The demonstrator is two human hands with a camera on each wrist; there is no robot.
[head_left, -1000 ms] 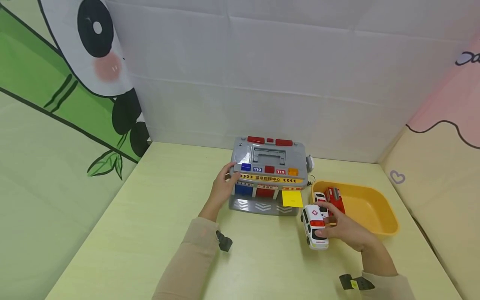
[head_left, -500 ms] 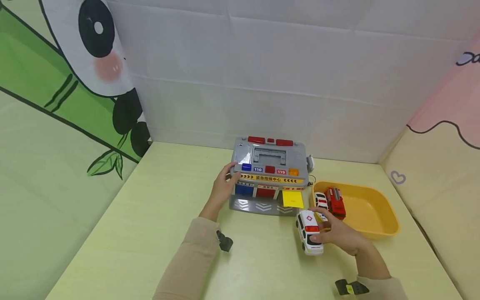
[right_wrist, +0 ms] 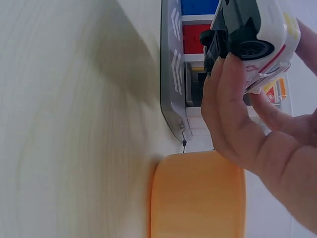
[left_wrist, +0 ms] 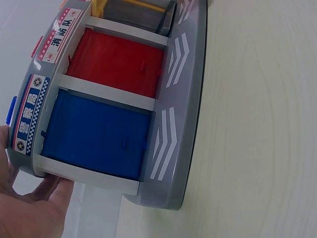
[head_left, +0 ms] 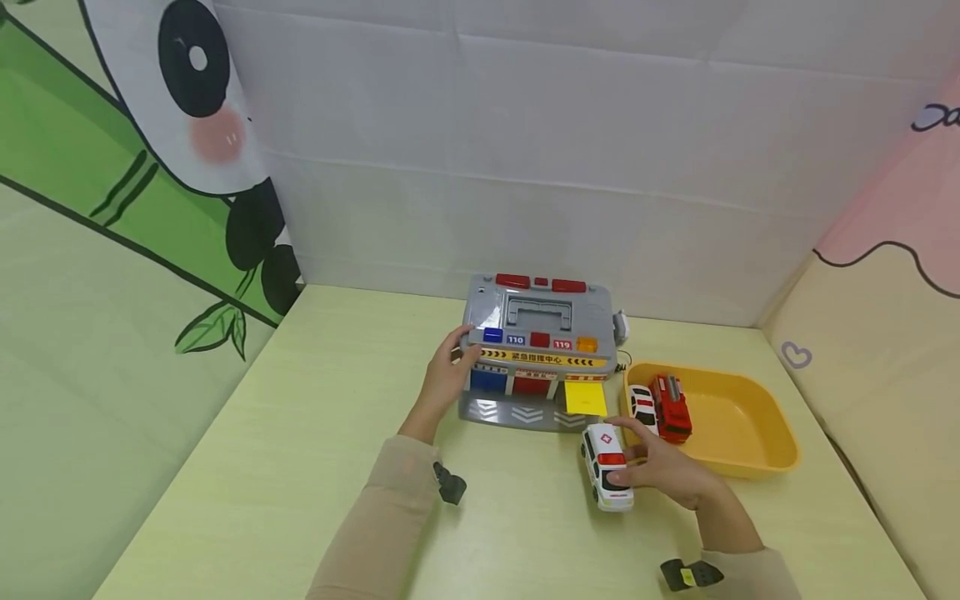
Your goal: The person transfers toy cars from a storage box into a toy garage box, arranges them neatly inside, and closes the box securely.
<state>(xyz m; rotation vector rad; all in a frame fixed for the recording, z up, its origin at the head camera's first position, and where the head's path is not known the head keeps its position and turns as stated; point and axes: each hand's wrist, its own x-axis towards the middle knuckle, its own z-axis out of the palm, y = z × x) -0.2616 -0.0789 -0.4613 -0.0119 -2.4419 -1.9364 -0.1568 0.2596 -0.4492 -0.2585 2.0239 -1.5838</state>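
Observation:
My right hand (head_left: 667, 471) grips a white toy ambulance (head_left: 606, 467) with a red light bar and a red cross on its roof. In the right wrist view the underside and wheels of the ambulance (right_wrist: 257, 29) show above the table, with fingers along one side. My left hand (head_left: 444, 383) holds the left end of a grey toy rescue-station garage (head_left: 540, 358), its thumb at the front. The garage has a blue door (left_wrist: 96, 134), a red door (left_wrist: 116, 62) and a raised yellow door (head_left: 585, 397). The ambulance is just in front of the ramp's right end.
Right of the garage stands a yellow tray (head_left: 750, 425). In its left part lie a white toy car (head_left: 642, 406) and a red fire truck (head_left: 672, 408). A white piece on a cord (head_left: 620, 327) is at the garage's right side. A cloth-covered wall rises behind the table.
My right hand has moved left with the ambulance, away from the tray, uncovering the white car and the fire truck. The left hand and garage have stayed in place.

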